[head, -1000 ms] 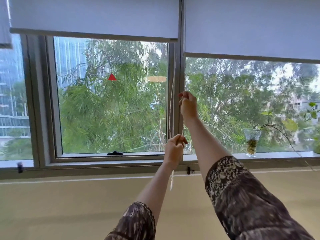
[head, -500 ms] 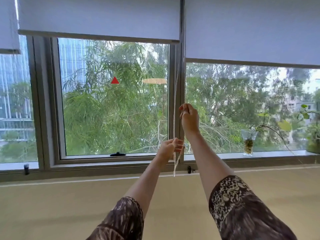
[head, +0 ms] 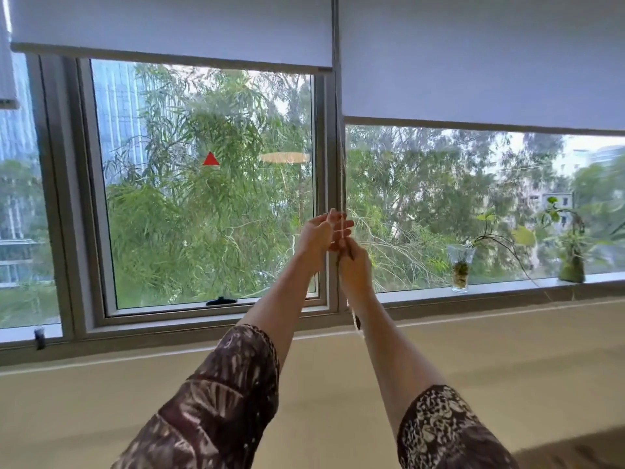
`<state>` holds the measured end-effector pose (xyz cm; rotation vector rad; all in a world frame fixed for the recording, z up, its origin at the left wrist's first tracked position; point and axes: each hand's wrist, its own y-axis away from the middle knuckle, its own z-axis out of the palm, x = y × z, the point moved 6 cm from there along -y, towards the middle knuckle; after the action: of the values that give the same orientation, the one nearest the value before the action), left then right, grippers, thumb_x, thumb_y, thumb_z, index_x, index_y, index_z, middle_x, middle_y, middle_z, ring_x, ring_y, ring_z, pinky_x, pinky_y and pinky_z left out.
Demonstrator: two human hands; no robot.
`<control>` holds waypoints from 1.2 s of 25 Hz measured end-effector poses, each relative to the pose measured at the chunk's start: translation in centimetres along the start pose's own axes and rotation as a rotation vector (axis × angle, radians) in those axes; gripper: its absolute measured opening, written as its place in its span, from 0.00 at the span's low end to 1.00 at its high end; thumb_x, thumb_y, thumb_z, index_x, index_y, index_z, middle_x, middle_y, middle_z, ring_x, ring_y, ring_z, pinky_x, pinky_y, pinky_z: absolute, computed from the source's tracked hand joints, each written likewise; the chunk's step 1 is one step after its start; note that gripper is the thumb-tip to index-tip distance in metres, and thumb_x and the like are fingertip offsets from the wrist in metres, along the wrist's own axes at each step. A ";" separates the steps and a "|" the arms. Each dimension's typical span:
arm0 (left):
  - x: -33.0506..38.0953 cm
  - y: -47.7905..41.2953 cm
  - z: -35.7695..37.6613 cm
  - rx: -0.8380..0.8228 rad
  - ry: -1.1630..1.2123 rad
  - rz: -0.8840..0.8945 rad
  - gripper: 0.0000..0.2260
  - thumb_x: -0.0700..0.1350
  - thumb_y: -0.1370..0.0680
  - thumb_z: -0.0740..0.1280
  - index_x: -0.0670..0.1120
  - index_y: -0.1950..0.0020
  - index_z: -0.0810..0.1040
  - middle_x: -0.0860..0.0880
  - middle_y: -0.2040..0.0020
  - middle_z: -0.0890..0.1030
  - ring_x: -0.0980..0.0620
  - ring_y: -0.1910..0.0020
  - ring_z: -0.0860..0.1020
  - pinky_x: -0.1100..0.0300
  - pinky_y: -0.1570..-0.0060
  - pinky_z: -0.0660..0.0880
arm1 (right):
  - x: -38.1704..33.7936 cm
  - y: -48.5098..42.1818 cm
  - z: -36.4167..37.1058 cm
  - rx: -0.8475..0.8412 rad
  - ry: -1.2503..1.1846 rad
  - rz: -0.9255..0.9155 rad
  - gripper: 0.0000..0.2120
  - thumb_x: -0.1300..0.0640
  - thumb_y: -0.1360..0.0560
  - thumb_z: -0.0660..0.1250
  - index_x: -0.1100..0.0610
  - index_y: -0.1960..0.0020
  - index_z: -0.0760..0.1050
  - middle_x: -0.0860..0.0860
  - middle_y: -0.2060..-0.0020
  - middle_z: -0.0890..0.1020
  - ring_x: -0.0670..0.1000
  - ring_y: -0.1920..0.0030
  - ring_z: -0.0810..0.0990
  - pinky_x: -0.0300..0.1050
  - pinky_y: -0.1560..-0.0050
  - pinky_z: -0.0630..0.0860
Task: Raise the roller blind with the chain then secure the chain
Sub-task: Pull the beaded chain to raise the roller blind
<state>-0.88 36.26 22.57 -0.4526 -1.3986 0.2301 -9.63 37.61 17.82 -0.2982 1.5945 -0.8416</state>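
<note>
Right hand [head: 355,269] grips the chain [head: 341,170] low while the half-open left hand [head: 318,233] reaches above it; alternate short, vertical pulls to raise the blind [head: 473,62].

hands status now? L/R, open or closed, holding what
Left hand: open, fingers spread beside the chain, no closed grip visible.
Right hand: closed on the chain, just below the left.

Probably an office or flat, high up: grey metal-framed windows [head: 326,198], pale roller blinds [head: 169,28], glass vase of cuttings [head: 460,269] at three o'clock, towers outside.
</note>
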 end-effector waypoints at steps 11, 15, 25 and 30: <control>3.4 -2.2 -1.4 0.233 0.028 0.009 0.13 0.45 0.18 0.59 0.40 0.40 0.78 0.50 0.61 0.73 0.56 0.65 0.71 0.60 0.65 0.76 | 2.9 7.6 3.9 -0.115 0.020 0.040 0.15 0.61 0.19 0.56 0.54 0.64 0.71 0.45 0.76 0.69 0.45 0.74 0.65 0.48 0.67 0.63; 3.8 -1.5 -1.9 0.313 0.017 0.038 0.12 0.36 0.22 0.58 0.45 0.52 0.81 0.52 0.64 0.72 0.56 0.67 0.69 0.62 0.74 0.73 | 2.8 8.0 4.5 -0.201 0.034 0.050 0.13 0.61 0.19 0.55 0.59 0.61 0.72 0.48 0.74 0.70 0.47 0.73 0.65 0.48 0.67 0.62; 0.5 2.3 -3.1 0.225 -0.067 0.083 0.13 0.33 0.22 0.59 0.45 0.63 0.76 0.54 0.74 0.74 0.60 0.78 0.72 0.69 0.76 0.70 | -0.6 -0.3 0.9 -0.337 -0.061 0.242 0.13 0.63 0.21 0.54 0.64 0.45 0.77 0.64 0.53 0.83 0.53 0.60 0.80 0.39 0.64 0.74; -2.1 3.9 -2.7 0.226 -0.163 0.058 0.16 0.33 0.23 0.58 0.50 0.61 0.78 0.53 0.75 0.73 0.55 0.77 0.64 0.64 0.78 0.62 | -6.2 -4.0 1.7 -0.236 -0.112 0.157 0.14 0.56 0.18 0.53 0.62 0.43 0.74 0.58 0.57 0.83 0.52 0.61 0.80 0.47 0.58 0.78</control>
<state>1.81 38.44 18.67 -0.2923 -1.4992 0.4754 -7.71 38.07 25.10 -0.3757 1.5903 -0.5082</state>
